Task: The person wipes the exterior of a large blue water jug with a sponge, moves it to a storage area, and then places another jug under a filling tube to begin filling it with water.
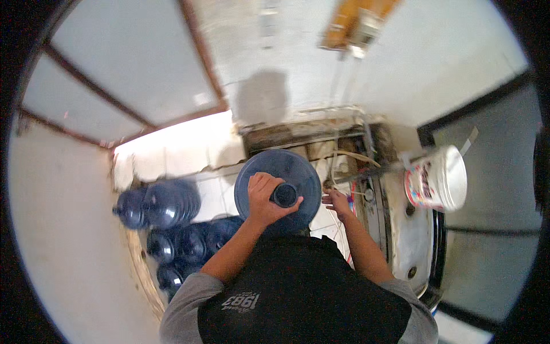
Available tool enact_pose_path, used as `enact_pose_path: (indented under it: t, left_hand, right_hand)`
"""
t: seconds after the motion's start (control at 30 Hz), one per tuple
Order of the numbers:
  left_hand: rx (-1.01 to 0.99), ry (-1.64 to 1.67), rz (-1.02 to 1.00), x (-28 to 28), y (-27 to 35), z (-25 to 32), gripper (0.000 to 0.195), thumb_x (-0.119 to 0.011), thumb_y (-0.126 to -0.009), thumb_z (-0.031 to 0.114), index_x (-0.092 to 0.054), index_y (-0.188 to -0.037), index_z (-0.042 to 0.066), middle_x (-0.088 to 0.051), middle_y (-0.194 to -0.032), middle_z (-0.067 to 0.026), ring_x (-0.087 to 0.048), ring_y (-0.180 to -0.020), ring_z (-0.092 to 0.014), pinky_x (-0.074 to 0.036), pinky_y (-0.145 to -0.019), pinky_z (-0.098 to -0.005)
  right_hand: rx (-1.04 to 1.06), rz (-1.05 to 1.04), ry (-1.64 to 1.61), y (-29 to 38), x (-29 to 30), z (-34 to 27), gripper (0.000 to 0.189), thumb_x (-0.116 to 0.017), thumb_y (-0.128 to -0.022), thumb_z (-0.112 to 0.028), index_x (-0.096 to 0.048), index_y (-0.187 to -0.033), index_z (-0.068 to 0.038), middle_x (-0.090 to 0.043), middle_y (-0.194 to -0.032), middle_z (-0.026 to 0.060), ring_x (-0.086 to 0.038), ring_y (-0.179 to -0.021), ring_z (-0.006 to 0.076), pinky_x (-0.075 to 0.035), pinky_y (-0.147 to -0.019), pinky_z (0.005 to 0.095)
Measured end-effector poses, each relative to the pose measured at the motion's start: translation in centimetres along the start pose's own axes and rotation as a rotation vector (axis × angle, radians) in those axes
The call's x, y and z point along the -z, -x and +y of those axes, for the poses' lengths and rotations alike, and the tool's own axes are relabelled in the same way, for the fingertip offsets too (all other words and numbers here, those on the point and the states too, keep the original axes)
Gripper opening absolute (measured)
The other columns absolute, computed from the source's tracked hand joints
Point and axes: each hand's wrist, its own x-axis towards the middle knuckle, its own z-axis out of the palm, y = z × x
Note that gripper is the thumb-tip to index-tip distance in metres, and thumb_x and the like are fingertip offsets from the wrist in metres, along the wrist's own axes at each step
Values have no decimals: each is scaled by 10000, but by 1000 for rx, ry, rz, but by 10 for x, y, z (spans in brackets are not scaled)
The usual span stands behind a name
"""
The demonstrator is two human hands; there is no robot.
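Note:
A large blue plastic water jug (pixel 300 172) stands upright in front of me, seen from above with its neck towards me. My left hand (pixel 265 198) is wrapped around the jug's dark neck (pixel 285 195), thumb on the right side and fingers on the left. Just right of the jug is my right hand (pixel 337 203), its fingers spread and pointing at the jug's side. I see nothing held in it, and whether the fingertips touch the jug cannot be told.
Several more blue jugs (pixel 172 204) lie or stand on the white tiles to the left. A whitish plastic bucket (pixel 434 180) with printed writing is at right, above a worn metal basin (pixel 410 241). Pale hoses (pixel 356 155) run behind my right hand. A brown-framed door (pixel 142 64) is at upper left.

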Motion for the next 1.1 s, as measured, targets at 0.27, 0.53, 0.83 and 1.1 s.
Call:
enact_pose_path:
  t: [0.27, 0.53, 0.83, 1.1]
  left_hand:
    - [-356, 600, -309, -117, -42, 186, 455, -931, -554, 268, -714, -902, 71, -663, -843, -89, -649, -817, -301, -524, -770, -407]
    - [-406, 888, -524, -219, -26, 370, 481, -954, -585, 281, -698, -928, 62, -670, -896, -73, -643, -828, -243, -517, -806, -369]
    - [-235, 958, -711, -363, 26, 540, 396, -942, -722, 163, -684, -981, 10, -641, -942, -25, -610, -862, -143, -505, -814, -300]
    - [-271, 905, -618, -469, 64, 593, 426, -962, -721, 207, -692, -967, -12, -655, -930, -89, -631, -854, -229, -521, -793, -356]
  right_hand:
    - [256, 374, -739, 63, 158, 178, 356, -594, -997, -393, -748, -1076, -82, -734, -933, 32, -666, -759, 175, -517, -676, 363]
    - [344, 714, -881, 283, 246, 253, 405, -549, -1021, -371, -684, -1263, -76, -716, -1217, 60, -672, -1018, 219, -492, -907, 404]
    - [110, 1669, -180, 349, 397, 381, 452, -802, -874, -247, -668, -1250, -34, -655, -1209, 220, -598, -1183, 358, -448, -1065, 445]
    - [-646, 1569, -453, 375, 495, 510, 757, -756, -857, -427, -483, -1433, -19, -655, -1260, 258, -625, -1201, 415, -499, -1035, 490]
